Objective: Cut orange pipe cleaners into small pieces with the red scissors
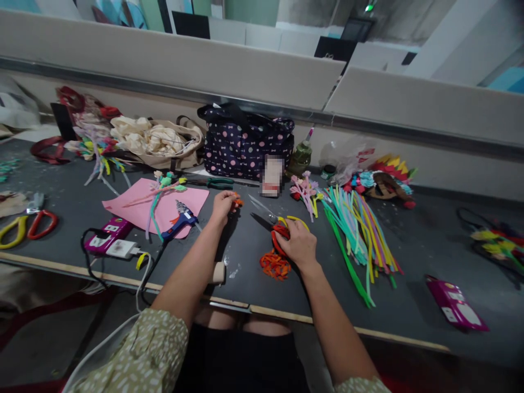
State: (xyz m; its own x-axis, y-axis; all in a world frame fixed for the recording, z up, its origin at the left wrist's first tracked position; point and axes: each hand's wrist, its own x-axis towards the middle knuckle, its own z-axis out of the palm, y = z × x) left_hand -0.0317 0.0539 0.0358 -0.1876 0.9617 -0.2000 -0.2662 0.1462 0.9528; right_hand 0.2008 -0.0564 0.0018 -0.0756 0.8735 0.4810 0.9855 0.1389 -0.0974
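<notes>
My left hand (223, 208) is closed in a pinch on a small orange fuzzy piece (238, 202), which pokes out past the fingertips. In my right hand (299, 243) is a pair of scissors (266, 215) with red and yellow handles. Their blades are spread apart and point left toward the orange piece, with a gap between. Part of the handles is hidden under my right fingers. Just below that hand lies a pile of short orange clippings (275, 266) on the dark table (245, 245).
Long coloured pipe cleaners (356, 234) lie right of my right hand. Left are a pink sheet (135, 204), a blue glue gun (180, 219), a purple power strip (108, 236) with cables, and other scissors (35, 218). A dotted bag (248, 144) stands at the back.
</notes>
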